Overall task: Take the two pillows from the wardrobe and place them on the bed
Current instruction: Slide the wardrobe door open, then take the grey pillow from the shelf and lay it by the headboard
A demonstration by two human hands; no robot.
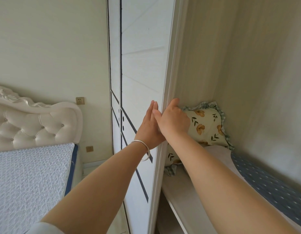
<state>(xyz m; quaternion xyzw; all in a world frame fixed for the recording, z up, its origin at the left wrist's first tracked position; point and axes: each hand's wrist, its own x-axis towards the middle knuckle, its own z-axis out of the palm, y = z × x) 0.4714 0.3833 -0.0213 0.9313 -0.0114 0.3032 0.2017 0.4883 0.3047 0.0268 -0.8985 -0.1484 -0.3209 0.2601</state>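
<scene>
The left hand [150, 125] lies flat, fingers straight, against the sliding wardrobe door [143, 73]; the right hand [174, 121] curls around its edge.

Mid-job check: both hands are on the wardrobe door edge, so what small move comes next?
Probably slide the door a little further left: it seems to overlap the floral pillow. The right hand grips its edge; the left hand lies flat on its face.

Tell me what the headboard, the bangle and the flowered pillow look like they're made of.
Headboard: cream leather or imitation leather, glossy, with button tufting; its carved top rail looks like painted wood or resin. Bangle: polished silver-coloured metal, judging by its bright shine. Pillow: matte woven fabric, likely cotton, with a floral print and a checked ruffle.
</scene>
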